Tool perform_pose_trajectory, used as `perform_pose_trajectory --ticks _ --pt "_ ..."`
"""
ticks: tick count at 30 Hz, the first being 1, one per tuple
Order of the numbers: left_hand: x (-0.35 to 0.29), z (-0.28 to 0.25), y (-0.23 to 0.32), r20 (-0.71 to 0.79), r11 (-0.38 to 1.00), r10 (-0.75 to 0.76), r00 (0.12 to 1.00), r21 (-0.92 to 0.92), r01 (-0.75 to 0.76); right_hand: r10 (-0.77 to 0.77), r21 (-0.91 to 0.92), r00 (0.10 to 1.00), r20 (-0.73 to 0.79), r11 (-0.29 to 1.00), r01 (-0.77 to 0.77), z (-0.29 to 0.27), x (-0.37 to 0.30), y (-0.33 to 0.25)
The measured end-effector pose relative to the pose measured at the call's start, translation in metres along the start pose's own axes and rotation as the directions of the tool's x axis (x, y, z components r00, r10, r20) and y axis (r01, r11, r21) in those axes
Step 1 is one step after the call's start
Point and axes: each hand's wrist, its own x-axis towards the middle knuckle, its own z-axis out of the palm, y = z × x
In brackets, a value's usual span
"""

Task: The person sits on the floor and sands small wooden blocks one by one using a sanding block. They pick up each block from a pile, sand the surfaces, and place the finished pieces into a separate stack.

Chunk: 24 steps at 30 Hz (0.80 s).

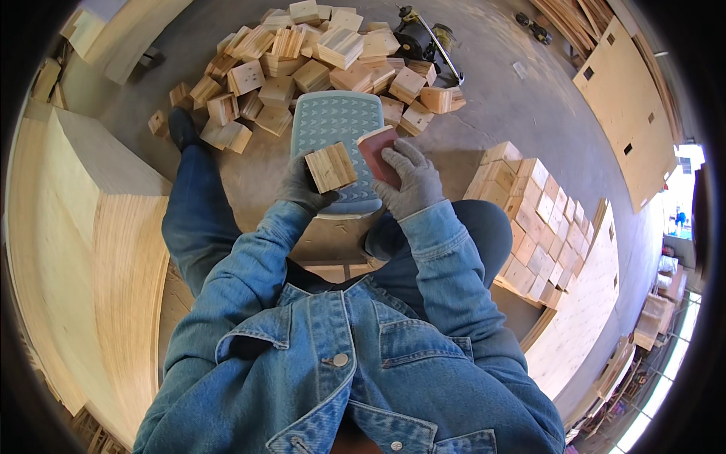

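Observation:
My left hand, in a grey glove, is closed around a layered plywood block, its striped cut side turned up. Just to the right, my gloved right hand grips a flat reddish sanding block with a pale edge. The two blocks are held close together, with a small gap between them. Under both hands stands a light blue-green plastic stool with a patterned top.
A loose heap of wooden blocks lies on the floor beyond the stool, beside a dark machine with a metal rod. At right is a neat block stack. Large plywood stacks stand close at left; a panel leans at far right.

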Motion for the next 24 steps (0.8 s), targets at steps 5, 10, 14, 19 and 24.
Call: perform_pose_trajectory --ticks 5,10,14,19,24 --pt "0.0 0.002 -0.011 0.055 0.932 0.021 0.998 -0.362 0.001 -0.185 -0.122 0.982 0.035 0.975 0.188 0.019 -0.014 -0.026" --pt "-0.006 -0.003 -0.026 -0.037 0.905 0.309 0.95 0.318 -0.282 -0.19 -0.193 0.979 0.069 0.961 0.2 0.032 -0.009 -0.045" --pt "0.015 -0.013 -0.053 -0.022 0.976 0.217 0.976 0.004 -0.217 -0.125 -0.2 0.988 0.085 0.97 0.14 0.043 0.016 -0.059" --pt "0.007 0.006 -0.023 0.026 0.826 0.098 0.995 -0.56 -0.067 -0.017 -0.292 1.0 0.021 0.956 0.023 0.058 0.053 -0.064" --pt "0.008 -0.001 -0.04 -0.052 0.946 0.298 0.953 -0.114 -0.302 0.012 -0.272 0.999 0.046 0.962 0.001 0.058 0.075 -0.073"
